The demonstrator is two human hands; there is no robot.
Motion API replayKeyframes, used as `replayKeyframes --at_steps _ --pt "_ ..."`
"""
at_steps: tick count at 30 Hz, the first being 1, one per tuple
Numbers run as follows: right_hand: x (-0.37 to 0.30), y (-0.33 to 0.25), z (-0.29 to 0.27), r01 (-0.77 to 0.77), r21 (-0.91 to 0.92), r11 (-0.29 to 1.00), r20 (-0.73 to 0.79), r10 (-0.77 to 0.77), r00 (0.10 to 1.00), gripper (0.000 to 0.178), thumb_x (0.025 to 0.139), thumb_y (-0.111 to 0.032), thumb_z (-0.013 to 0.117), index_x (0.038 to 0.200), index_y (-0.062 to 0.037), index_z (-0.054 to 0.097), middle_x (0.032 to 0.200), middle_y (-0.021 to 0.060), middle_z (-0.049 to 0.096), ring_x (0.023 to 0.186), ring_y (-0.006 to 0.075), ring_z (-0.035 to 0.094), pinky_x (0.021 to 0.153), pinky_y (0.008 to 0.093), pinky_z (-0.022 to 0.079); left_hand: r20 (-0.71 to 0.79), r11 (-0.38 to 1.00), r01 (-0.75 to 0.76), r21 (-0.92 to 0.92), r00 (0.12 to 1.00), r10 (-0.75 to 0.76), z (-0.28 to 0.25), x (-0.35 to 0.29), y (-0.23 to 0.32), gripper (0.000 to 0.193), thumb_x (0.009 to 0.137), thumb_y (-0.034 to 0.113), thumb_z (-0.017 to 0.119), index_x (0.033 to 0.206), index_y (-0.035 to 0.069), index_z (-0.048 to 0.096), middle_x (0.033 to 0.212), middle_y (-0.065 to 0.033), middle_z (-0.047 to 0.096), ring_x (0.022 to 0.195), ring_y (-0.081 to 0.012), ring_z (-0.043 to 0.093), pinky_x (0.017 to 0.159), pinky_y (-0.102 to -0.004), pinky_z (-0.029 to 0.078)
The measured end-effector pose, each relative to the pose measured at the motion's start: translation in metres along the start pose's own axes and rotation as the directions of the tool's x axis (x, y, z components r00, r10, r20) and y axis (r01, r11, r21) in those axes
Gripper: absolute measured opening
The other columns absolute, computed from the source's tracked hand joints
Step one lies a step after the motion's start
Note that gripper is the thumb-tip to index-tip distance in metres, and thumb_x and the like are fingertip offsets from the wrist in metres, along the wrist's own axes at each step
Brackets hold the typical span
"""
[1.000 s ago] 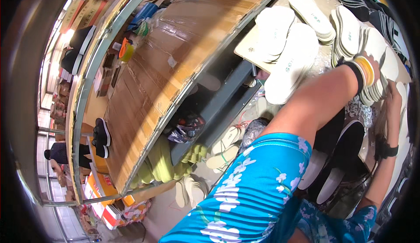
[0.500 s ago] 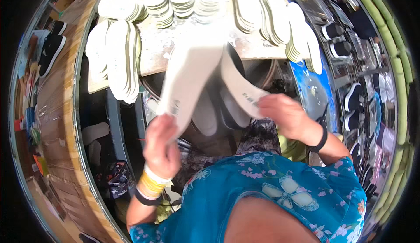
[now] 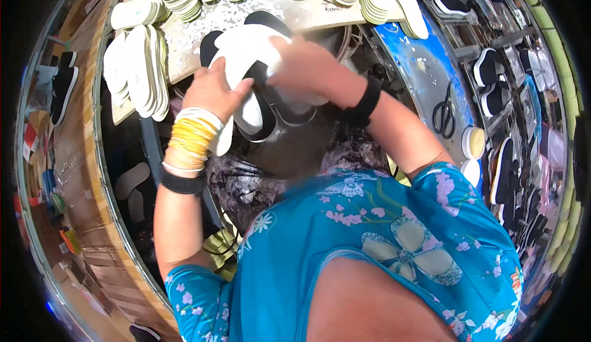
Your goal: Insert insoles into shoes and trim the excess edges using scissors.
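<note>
Two white insoles are between my hands. My left hand (image 3: 212,92) is closed on the left insole (image 3: 223,140), whose rounded end hangs down below my palm. The right insole (image 3: 261,33) arches under my right hand (image 3: 311,71); that hand is smeared by motion, but its curled fingers appear closed on the insole's edge, and much of that insole is hidden. Below and between my hands lie black shoes (image 3: 266,119) with pale insides, partly covered by my fingers and the insoles. Dark rounded toe shapes (image 3: 268,20) show behind the insoles on the board.
Several stacks of insoles (image 3: 140,74) line the pale work board (image 3: 212,12), which is littered with white scraps. To the right, a blue surface (image 3: 418,65) bears black scissors (image 3: 443,114) and a round tub (image 3: 473,142). Racks of black shoes (image 3: 486,68) stand beyond; cardboard (image 3: 80,176) flanks the left.
Both insoles, earlier held up and apart, have been brought down over the shoes. My right hand has moved left and farther away; my left hand has also moved farther away. The view has shifted.
</note>
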State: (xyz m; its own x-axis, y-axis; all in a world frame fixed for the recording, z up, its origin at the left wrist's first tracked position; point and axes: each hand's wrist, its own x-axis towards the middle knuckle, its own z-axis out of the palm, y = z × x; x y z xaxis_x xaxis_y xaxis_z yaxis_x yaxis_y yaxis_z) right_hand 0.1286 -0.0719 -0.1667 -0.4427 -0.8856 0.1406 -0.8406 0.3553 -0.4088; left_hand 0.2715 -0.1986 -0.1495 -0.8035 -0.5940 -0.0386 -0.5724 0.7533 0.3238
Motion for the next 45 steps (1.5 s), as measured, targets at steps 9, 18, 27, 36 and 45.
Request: replayKeyframes --at_steps 9,18,27,36,45 --pt "-0.065 0.032 -0.092 -0.307 0.553 0.774 0.391 0.084 0.917 0.015 0.078 -0.016 0.061 0.082 -0.0014 0.059 0.063 0.003 0.055 0.053 0.0072 0.051 0.046 0.0229 0.041 0.281 0.499 0.299 -0.813 0.953 -0.112 -0.025 -0.105 -0.012 0.015 0.089 0.016 0.053 0.089 0.001 0.055 0.063 0.0012 0.054 0.049 -0.0036 0.046 0.043 -0.0183 0.036" --pt "-0.064 0.028 -0.068 0.179 0.746 0.641 0.134 -0.409 0.903 0.033 0.08 -0.03 0.057 0.066 -0.0002 0.056 0.052 0.0132 0.047 0.045 0.0186 0.05 0.047 0.0334 0.04 0.269 0.833 0.196 -0.517 0.961 -0.058 -0.001 -0.048 0.0 0.029 0.088 0.026 0.051 0.077 -0.001 0.056 0.059 -0.0093 0.057 0.047 -0.0184 0.056 0.044 -0.0293 0.045" --pt "-0.009 0.015 -0.023 0.772 -0.141 0.619 0.276 -0.725 0.632 0.006 0.058 -0.011 0.061 0.057 -0.005 0.062 0.06 0.0124 0.059 0.056 0.0285 0.058 0.052 0.0347 0.048 0.416 0.913 0.048 0.406 0.88 -0.232 0.012 0.0 0.049 0.024 0.066 0.015 0.069 0.086 0.002 0.063 0.088 -0.0205 0.063 0.087 -0.0335 0.061 0.072 -0.0388 0.052" --pt "0.024 -0.001 -0.004 0.623 -0.413 0.664 0.66 -0.254 0.707 0.015 0.061 -0.008 0.066 0.077 -0.0071 0.069 0.08 0.0114 0.066 0.077 0.0258 0.065 0.063 0.0343 0.051 0.218 0.914 -0.024 0.405 0.973 -0.071 0.045 0.016 0.019 0.017 0.08 0.01 0.051 0.085 0.001 0.065 0.09 -0.0219 0.062 0.086 -0.033 0.062 0.071 -0.0397 0.052" --pt "0.022 -0.015 0.029 0.404 -0.389 0.828 0.293 -0.305 0.906 0.007 0.064 -0.003 0.059 0.068 -0.0041 0.064 0.069 0.0127 0.063 0.068 0.0258 0.064 0.058 0.0329 0.051 0.682 0.786 -0.422 0.451 0.731 0.001 0.123 0.103 -0.055 0.032 0.078 0.023 0.058 0.105 0.006 0.061 0.11 -0.0064 0.06 0.099 -0.0241 0.059 0.084 -0.0346 0.047"
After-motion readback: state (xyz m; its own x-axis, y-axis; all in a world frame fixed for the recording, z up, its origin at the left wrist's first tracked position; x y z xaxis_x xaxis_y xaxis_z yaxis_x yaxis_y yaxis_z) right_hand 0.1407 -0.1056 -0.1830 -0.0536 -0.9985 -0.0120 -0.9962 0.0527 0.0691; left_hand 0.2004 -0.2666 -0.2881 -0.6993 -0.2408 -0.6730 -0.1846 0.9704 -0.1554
